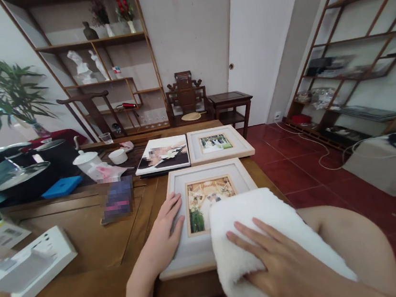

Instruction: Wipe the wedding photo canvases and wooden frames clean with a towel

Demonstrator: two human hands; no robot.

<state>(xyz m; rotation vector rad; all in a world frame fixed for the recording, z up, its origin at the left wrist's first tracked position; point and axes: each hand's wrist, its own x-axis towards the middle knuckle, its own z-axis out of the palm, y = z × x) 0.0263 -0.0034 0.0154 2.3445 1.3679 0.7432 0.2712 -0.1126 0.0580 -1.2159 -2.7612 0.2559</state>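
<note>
A picture frame [238, 167] with a pale wood rim and a small wedding photo inside lies face up near the table's front edge. My left hand [163, 234] holds its left rim, with fingers and thumb lying over the border. On the frame's lower right part rests a folded, fluffy white cloth [262, 203], which hides that corner and some of the photo. My right hand [269, 255] is spread over the cloth and grips it, the thumb tucked into its fold.
Behind lie another framed photo [221, 143] and a photo panel [162, 155]. Leftward on the wooden table [99, 257] are a white box-like object [39, 264], a blue block [61, 187], a white teapot [86, 158] and a dark pan [18, 182]. A beige chair [353, 235] stands at right.
</note>
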